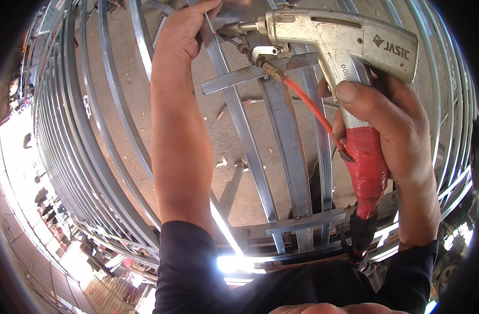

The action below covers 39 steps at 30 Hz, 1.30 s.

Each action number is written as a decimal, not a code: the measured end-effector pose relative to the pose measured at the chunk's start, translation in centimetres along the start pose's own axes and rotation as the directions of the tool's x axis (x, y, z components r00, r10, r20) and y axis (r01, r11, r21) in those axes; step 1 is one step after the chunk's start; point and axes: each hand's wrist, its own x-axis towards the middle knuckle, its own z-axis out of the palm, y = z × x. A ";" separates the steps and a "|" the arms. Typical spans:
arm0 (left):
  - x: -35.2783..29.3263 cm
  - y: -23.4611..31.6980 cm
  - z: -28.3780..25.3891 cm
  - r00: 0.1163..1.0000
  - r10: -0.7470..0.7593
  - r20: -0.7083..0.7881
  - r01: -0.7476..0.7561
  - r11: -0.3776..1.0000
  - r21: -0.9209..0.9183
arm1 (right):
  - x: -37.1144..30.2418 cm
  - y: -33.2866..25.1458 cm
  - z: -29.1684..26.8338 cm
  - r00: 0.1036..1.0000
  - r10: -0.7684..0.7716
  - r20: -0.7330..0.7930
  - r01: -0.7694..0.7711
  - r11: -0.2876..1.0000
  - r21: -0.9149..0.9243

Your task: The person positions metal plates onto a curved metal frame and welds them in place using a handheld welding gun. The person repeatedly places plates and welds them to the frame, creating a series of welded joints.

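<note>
My right hand (401, 123) is wrapped round the handle of a silver-grey welding gun (312, 34) with red tape on its lower grip. An orange hose (310, 104) runs from a brass fitting below the nozzle down beside the handle. The gun's tip points left, close to a long square steel tube (242, 118). At the top edge, my left hand (179, 31) is closed on this tube near the nozzle, with its fingers partly hidden. A short flat crosspiece (226, 82) lies across the tube just below the nozzle.
Many parallel metal bars (114, 83) curve along the left, and more bars (443, 68) stand at the right. A wider steel bar (289, 136) runs down the middle. Nearer me lies a short crossbar (305, 221). Below the frame is a dusty floor (197, 162) with scattered bits.
</note>
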 end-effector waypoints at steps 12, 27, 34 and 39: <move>-0.4 0.3 0.2 1.000 0.012 0.021 -0.012 0.999 0.030 | 0.5 -0.1 -0.2 0.999 -0.019 0.045 0.024 0.994 -0.111; -2.3 0.5 -0.6 0.982 0.091 0.167 -0.117 0.981 0.155 | 0.2 -1.0 0.3 1.000 0.002 0.021 0.001 0.994 -0.112; -2.2 0.5 -1.1 0.975 0.118 0.189 -0.160 0.961 0.226 | -0.1 -1.7 0.5 1.000 0.023 0.015 -0.020 0.988 -0.153; -2.2 1.0 0.1 0.989 0.087 0.121 -0.117 0.955 0.274 | -0.1 -1.9 0.5 1.000 0.028 0.014 -0.025 0.983 -0.180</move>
